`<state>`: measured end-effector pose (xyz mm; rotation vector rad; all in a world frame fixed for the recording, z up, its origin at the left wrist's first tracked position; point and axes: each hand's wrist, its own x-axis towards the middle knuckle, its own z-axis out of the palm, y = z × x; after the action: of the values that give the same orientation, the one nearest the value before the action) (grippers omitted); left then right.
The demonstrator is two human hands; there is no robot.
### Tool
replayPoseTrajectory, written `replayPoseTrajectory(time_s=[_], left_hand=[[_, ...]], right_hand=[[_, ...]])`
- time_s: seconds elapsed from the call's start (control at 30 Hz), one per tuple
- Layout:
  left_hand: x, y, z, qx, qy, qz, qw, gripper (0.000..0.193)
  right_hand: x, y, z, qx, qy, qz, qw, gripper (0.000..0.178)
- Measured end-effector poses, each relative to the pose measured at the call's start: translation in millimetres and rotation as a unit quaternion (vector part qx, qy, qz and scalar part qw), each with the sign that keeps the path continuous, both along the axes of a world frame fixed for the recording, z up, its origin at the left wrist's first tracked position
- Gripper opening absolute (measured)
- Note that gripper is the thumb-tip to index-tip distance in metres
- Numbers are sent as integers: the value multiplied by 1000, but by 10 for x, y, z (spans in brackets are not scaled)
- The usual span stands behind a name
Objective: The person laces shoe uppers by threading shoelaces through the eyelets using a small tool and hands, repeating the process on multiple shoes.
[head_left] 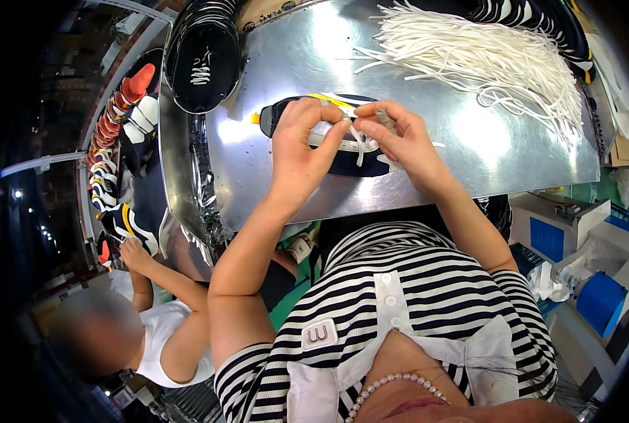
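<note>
- on the metal table before me, in the head view, the dark shoe lies lengthwise across my front, a yellow tab at its left end; i'd say it sits this near the edge so both my hands reach it without stretching.
- over the shoe, my left hand is bent in from the left, thumb and forefinger tips closed together on the white lace.
- my right hand comes in from the other side, its thumb and forefinger closed on the lace as well, just beside the left tips; two close pinches likely give me finer control of something so thin. my fingers hide which strand each has, so i can't be sure.
- at the far right of the tabletop, a heap of white laces is spread roughly lengthwise, perhaps so that single ones pull free easily.
- at the far left, a stack of dark shoes stands apart from my hands, presumably to leave me elbow room.
- off to my left, a co-worker's hand touches another shoe.
</note>
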<state>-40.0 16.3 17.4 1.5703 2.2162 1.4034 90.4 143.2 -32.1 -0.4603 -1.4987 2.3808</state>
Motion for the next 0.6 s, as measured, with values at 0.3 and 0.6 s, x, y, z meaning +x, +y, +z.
replayPoseTrajectory(time_s=[0.3,0.6], left_hand=[[-92,11,-45,-67,-17,30,997,11],[-45,-133,-216,-142,182,-8,973,13]], right_hand=[[-31,74,77,10,-38,-35,999,21],[-227,721,266,-120,156,-179,964,27]])
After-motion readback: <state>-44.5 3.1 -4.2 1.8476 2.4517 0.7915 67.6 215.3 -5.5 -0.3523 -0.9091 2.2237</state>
